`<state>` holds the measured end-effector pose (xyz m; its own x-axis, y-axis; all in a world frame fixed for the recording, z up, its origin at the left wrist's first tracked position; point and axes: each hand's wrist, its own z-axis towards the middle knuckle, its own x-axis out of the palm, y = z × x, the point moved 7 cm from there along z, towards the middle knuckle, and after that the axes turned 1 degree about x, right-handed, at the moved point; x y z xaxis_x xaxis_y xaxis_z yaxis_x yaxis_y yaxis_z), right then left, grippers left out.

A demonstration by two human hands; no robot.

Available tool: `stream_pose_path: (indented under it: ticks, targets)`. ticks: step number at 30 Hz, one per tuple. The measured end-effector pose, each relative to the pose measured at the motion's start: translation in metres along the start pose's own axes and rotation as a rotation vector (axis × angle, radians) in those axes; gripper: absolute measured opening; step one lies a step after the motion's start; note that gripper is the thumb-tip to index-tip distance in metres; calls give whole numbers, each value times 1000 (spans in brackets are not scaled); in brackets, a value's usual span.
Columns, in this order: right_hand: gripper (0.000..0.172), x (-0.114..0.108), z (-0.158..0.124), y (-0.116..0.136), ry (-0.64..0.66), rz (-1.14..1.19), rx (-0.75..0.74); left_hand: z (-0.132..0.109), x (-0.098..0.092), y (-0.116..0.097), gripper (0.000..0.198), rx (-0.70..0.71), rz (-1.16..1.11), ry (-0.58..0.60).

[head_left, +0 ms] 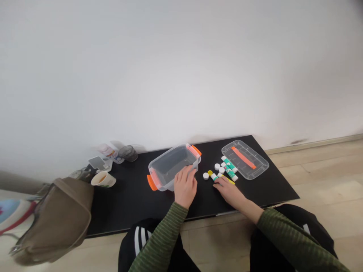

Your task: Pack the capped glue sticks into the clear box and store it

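Note:
A clear plastic box [166, 166] with orange latches stands on the low black table [130, 196]. My left hand [185, 186] rests on its near right rim, fingers curled over the edge. My right hand [229, 189] lies flat beside a row of several green-and-white glue sticks [230, 169], its fingertips touching the nearest stick. Loose white caps [205, 175] and a yellow cap [210, 172] lie between the box and the sticks. The clear lid [256, 166] with an orange strip lies to the right.
At the table's left end stand a paper cup of drink [103, 178], a dark glass [128, 153], a small bottle [109, 150] and a phone-like slab [96, 163]. A brown bag [56, 219] sits on the floor at left. A white wall rises behind.

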<state>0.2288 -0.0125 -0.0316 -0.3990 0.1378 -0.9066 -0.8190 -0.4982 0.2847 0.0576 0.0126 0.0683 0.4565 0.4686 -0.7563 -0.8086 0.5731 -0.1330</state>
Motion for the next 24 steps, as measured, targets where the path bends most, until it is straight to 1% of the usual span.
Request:
stream_pose_path:
  ticks: [2,3,5,7,8,9,11,13,15,17,19,21,22,24]
  targets:
    - [33,-1,7,-2,-42,10,12,-7,11,-12,30,56,-87,64]
    - [33,-2,9,-4,-56,16,18,-11,20,-18,28,70,-125,121]
    - [34,-5,14,-6,-71,28,28,-22,42,-24,24,53,-172,277]
    - [34,-9,16,-7,-71,43,36,-33,64,-24,19,-8,-171,431]
    - [34,-11,15,-6,-66,50,37,-37,73,-23,18,-36,-159,489]
    - [33,-13,15,-5,-59,55,36,-40,81,-22,17,-55,-145,532]
    - [30,-15,12,-2,-35,59,30,-41,90,-19,19,-64,-123,574]
    - [29,-17,9,1,-11,56,31,-39,95,-18,24,-59,-117,578]
    - [30,-16,6,1,1,56,35,-35,96,-16,32,-63,-125,551]
    - [34,-15,3,0,1,61,32,-31,95,-16,40,-65,-138,516]
    - [39,-12,2,-1,-5,62,17,-29,92,-17,43,-57,-152,485]
    - [44,-10,2,-2,-11,55,-6,-26,83,-21,37,-33,-172,437]
    - [46,-9,2,-3,-12,49,-15,-23,76,-23,34,-10,-184,398]
    - [47,-6,2,-4,-10,36,-21,-16,53,-29,30,57,-204,288]
